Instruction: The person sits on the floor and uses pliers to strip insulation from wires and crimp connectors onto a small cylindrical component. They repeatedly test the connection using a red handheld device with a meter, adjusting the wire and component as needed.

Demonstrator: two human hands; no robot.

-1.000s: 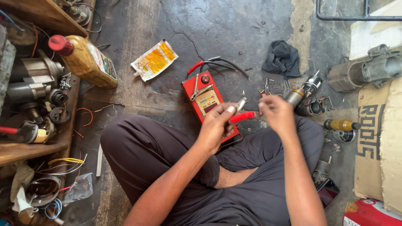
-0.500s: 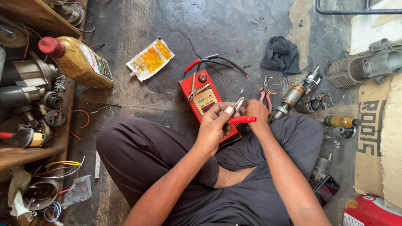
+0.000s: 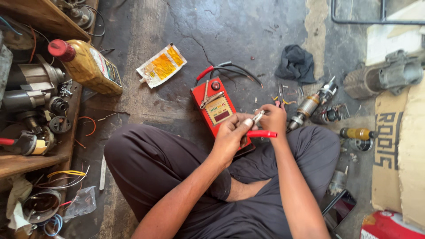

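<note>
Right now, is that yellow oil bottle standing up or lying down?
Lying down: the yellow bottle rests on its side on the floor, red cap on.

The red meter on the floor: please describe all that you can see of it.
The meter is a flat red box, apparently plastic, lying face up on the concrete floor. It has a pale panel, a red knob and a metal clip on top. Red and black cables leave its far end. The left hand covers its near end.
</note>
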